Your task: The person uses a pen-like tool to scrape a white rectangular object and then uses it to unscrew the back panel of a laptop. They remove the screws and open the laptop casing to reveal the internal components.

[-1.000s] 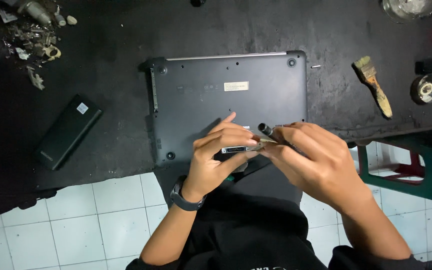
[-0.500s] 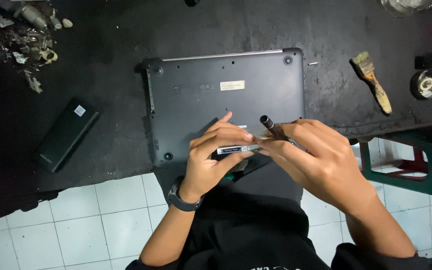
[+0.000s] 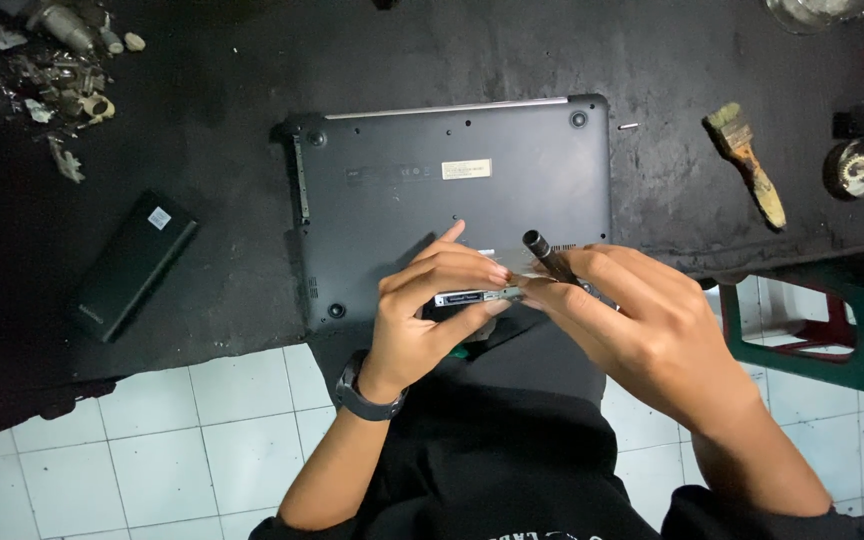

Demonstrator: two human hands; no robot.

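Observation:
A dark grey laptop (image 3: pixel 452 210) lies upside down on the black worktop (image 3: pixel 202 120), its underside facing me. Over its near edge my left hand (image 3: pixel 427 315) pinches a thin silver and black slab-like part (image 3: pixel 477 296) between thumb and fingers. My right hand (image 3: pixel 642 325) meets that part from the right and grips a black-handled screwdriver (image 3: pixel 544 253), whose handle end sticks up toward the laptop. A dark watch sits on my left wrist.
A black rectangular pack (image 3: pixel 132 265) lies left of the laptop. Scrap parts and screws (image 3: pixel 62 70) are piled at the far left corner. An old paintbrush (image 3: pixel 747 165) and a round tool (image 3: pixel 860 168) lie at the right. A green stool (image 3: pixel 822 330) stands on white floor tiles.
Both hands stay together at the laptop's near edge; the screwdriver handle has tilted slightly and the view has shifted a little.

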